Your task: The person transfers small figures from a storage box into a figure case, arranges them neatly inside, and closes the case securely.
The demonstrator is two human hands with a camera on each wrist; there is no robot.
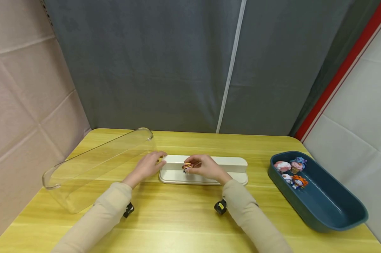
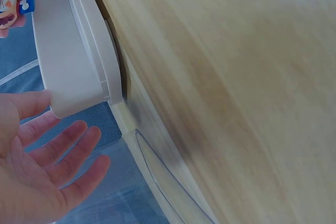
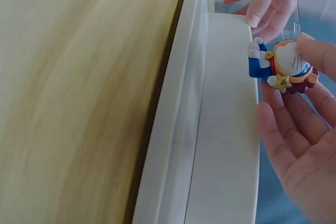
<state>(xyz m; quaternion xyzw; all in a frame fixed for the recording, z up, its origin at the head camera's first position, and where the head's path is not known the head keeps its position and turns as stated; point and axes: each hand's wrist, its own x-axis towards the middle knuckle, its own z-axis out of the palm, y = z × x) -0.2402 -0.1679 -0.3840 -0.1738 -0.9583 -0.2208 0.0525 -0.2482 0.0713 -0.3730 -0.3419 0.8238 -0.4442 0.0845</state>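
Note:
On the table lies a long white stepped display base (image 1: 215,178). My left hand (image 1: 148,165) is at its left end; in the left wrist view the thumb lies on the corner of the raised step (image 2: 68,51) and the index finger goes behind it, the other fingers spread loosely. Above the middle of the base, my right hand (image 1: 207,168) pinches a small cartoon cat figurine (image 3: 289,61) between thumb and fingers. The figurine has a white whiskered face, blue legs, a yellow bell and a star. In the right wrist view it appears sideways, beside the step's edge.
A clear plastic cover (image 1: 98,165) lies on the table at the left. To the right stands a dark blue-green tray (image 1: 329,200) holding several colourful figurines (image 1: 299,181) at its far end. A grey curtain (image 1: 152,70) hangs behind the table.

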